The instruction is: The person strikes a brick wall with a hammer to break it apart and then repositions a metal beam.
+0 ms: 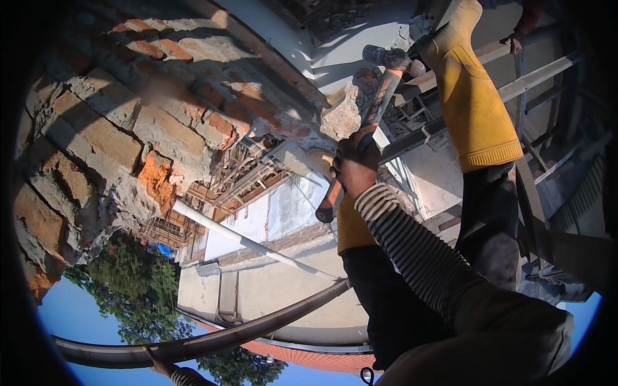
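Observation:
My right hand [357, 167] is closed around the handle of a sledgehammer [382, 93] with an orange and black grip. The hammer's dark metal head is up and away from me, close to my farther yellow rubber boot [473, 103]. A broken lump of mortar and brick [343, 114] sits just left of the handle. At the lower left, my left hand [159, 364] grips a long dark metal beam [212, 344], which looks curved in this view. Part of that hand is hidden behind the beam. Both my forearms wear striped sleeves.
A broken brick wall [106, 138] with ragged edges fills the left. A white pipe [251, 243] slants below it. Metal bars [541, 76] and rubble lie right of my boots, with a drop between them. Another person's hand [515, 45] holds a bar at upper right.

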`<action>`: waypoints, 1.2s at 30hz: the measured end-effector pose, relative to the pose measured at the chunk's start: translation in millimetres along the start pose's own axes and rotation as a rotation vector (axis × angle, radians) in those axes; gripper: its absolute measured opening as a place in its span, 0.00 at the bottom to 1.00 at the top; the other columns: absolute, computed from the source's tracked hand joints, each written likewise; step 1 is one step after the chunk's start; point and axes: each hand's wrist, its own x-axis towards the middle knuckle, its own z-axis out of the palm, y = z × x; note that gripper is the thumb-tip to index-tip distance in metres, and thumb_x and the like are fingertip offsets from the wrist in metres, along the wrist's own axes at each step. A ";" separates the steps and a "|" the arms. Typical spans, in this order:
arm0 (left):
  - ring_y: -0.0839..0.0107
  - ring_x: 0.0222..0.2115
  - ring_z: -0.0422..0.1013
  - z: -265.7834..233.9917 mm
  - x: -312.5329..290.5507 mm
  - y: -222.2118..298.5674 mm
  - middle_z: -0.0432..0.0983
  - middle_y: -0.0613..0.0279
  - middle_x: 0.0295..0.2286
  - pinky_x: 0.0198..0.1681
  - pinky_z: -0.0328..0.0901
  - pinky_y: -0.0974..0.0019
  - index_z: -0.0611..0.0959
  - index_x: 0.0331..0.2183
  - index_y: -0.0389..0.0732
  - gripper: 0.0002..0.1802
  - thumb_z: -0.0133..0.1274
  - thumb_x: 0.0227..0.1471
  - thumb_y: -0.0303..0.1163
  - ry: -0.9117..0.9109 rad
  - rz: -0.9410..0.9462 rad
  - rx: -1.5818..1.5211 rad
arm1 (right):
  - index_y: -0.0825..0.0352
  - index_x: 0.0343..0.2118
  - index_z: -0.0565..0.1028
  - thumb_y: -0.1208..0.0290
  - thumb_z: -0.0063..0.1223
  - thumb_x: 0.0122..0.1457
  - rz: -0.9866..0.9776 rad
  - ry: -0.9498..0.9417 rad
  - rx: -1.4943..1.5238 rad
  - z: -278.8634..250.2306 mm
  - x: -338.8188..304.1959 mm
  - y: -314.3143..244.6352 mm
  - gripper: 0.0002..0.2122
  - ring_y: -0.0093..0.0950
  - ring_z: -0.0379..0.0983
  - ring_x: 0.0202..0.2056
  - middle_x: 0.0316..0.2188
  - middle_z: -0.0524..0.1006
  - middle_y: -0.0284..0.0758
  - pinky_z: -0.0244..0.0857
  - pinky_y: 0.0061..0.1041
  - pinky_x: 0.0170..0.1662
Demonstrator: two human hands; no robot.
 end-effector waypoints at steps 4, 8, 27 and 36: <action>0.47 0.40 0.71 1.5 19.5 8.7 0.66 0.31 0.48 0.43 0.70 0.50 0.56 0.55 0.17 0.65 0.67 0.35 0.61 0.008 -0.012 0.024 | 0.72 0.27 0.70 0.71 0.52 0.53 0.535 -0.611 -0.233 17.5 29.6 18.0 0.08 0.28 0.67 0.15 0.14 0.67 0.35 0.65 0.31 0.19; 0.47 0.41 0.71 -7.1 2.9 -1.8 0.65 0.31 0.49 0.44 0.69 0.51 0.54 0.56 0.18 0.67 0.66 0.34 0.62 -0.046 -0.067 0.066 | 0.69 0.28 0.71 0.71 0.51 0.54 0.061 -0.445 -0.433 -14.8 39.0 -3.8 0.06 0.26 0.68 0.15 0.17 0.69 0.32 0.64 0.28 0.18; 0.54 0.32 0.73 -26.1 24.6 -23.4 0.71 0.32 0.41 0.37 0.73 0.52 0.62 0.49 0.12 0.63 0.66 0.35 0.63 -0.054 0.091 0.013 | 0.65 0.22 0.66 0.77 0.51 0.51 0.203 -0.073 0.126 -11.0 20.3 -43.6 0.06 0.21 0.63 0.13 0.15 0.65 0.30 0.58 0.25 0.16; 0.49 0.42 0.69 -3.2 9.6 6.5 0.65 0.33 0.49 0.45 0.69 0.50 0.60 0.52 0.16 0.63 0.67 0.34 0.61 -0.043 -0.029 -0.014 | 0.72 0.40 0.70 0.69 0.52 0.52 0.312 -0.653 -0.755 -3.6 29.1 -19.7 0.15 0.32 0.74 0.25 0.25 0.75 0.40 0.68 0.34 0.30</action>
